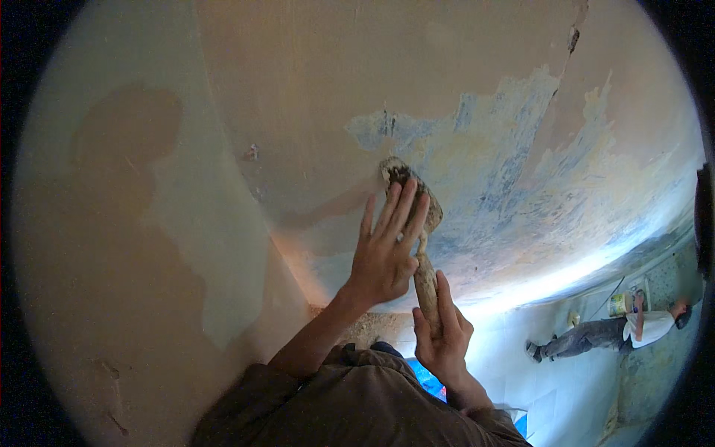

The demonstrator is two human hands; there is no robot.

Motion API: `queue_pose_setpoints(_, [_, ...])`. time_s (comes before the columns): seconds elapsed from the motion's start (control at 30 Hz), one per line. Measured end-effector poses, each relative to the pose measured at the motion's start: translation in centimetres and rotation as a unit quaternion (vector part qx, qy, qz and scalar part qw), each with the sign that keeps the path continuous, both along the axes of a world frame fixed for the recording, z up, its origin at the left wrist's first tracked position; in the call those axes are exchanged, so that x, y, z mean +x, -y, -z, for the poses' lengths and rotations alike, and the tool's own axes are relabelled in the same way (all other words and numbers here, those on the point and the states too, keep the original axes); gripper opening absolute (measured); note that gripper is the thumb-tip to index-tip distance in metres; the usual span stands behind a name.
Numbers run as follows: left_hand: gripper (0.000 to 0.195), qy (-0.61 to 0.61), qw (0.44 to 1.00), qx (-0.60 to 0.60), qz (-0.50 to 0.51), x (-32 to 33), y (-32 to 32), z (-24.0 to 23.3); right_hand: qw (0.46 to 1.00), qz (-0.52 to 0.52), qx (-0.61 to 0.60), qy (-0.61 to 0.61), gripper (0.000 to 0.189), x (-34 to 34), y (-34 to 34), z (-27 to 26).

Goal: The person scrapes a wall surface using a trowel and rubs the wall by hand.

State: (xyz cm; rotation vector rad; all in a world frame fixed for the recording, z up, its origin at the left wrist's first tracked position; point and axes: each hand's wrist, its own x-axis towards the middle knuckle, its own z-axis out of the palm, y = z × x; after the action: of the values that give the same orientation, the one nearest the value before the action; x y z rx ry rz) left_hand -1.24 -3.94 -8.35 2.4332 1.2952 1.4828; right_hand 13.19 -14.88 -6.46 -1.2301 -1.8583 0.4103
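Note:
My right hand (pixel 447 341) grips the worn handle (pixel 427 290) of a trowel. Its dirty, crusted metal blade (pixel 431 208) lies against the wall (pixel 313 67) at the lower left of a patch stripped of its coating. Spread fingers of my left hand (pixel 385 251) rest on the blade, and its palm is beside the neck of the tool. Part of the blade is hidden under those fingers. The stripped patch (pixel 491 151) shows mottled blue, grey and yellowish layers, while pinkish-beige coating surrounds it.
A wall corner (pixel 240 179) runs down on my left, with my shadow on the adjoining wall (pixel 134 251). Rubble (pixel 366 327) lies on the floor by my feet. To the far right stands another person (pixel 603 332) by a bucket (pixel 618 305). A crack (pixel 564 67) crosses the wall.

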Motion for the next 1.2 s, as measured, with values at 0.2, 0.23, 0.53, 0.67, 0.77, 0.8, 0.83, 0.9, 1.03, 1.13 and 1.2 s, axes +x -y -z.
queue_pose_setpoints(0.2, [0.08, -0.048, 0.999, 0.01, 0.009, -0.3, 0.1, 0.1, 1.0, 0.01, 0.026, -0.002, 0.061, 0.2, 0.9, 0.2])
queue_pose_setpoints(0.23, [0.082, -0.046, 0.999, -0.001, -0.015, -0.4, -0.1, -0.3, 1.0, 0.008, 0.014, -0.006, 0.061, 0.1, 0.9, 0.2])
queue_pose_setpoints(0.53, [0.078, 0.039, 0.999, 0.007, 0.015, 0.8, 0.1, 0.4, 1.0, 0.007, -0.01, -0.025, 0.062, 0.3, 1.1, 0.3])
queue_pose_setpoints(0.67, [0.073, -0.006, 0.998, 0.05, -0.023, -1.6, -0.2, -2.3, 0.999, -0.005, 0.026, -0.023, 0.063, -0.7, 0.6, -0.7])
queue_pose_setpoints(0.77, [0.066, -0.066, 0.996, 0.056, 0.005, -1.9, 0.3, -1.8, 0.999, 0.006, 0.042, -0.029, 0.062, 0.0, 1.0, 0.2])
queue_pose_setpoints(0.8, [0.066, -0.068, 0.996, 0.065, 0.002, -1.7, 0.5, -1.6, 0.999, 0.011, 0.029, -0.039, 0.061, 0.4, 1.4, 0.5])
queue_pose_setpoints(0.83, [0.063, -0.053, 0.997, 0.053, 0.011, -1.3, 0.8, -1.2, 0.999, 0.017, 0.013, -0.049, 0.061, 0.6, 1.7, 0.7])
queue_pose_setpoints(0.9, [0.061, -0.037, 0.998, 0.043, 0.024, -0.8, 1.2, -0.4, 0.999, 0.022, -0.002, -0.047, 0.06, 0.8, 1.7, 0.6])
queue_pose_setpoints(1.03, [0.06, -0.013, 0.999, 0.031, 0.027, -0.2, 0.9, 0.1, 0.998, 0.016, -0.012, -0.054, 0.06, 0.9, 1.4, 0.7])
queue_pose_setpoints(1.13, [0.062, 0.003, 0.999, 0.032, 0.019, -0.3, 0.2, -0.4, 0.998, 0.012, -0.01, -0.053, 0.061, 0.4, 0.3, 0.0])
queue_pose_setpoints(1.2, [0.064, 0.02, 0.999, 0.032, 0.008, -0.5, 0.0, -0.9, 0.999, 0.008, -0.01, -0.047, 0.062, 0.2, 0.1, -0.4])
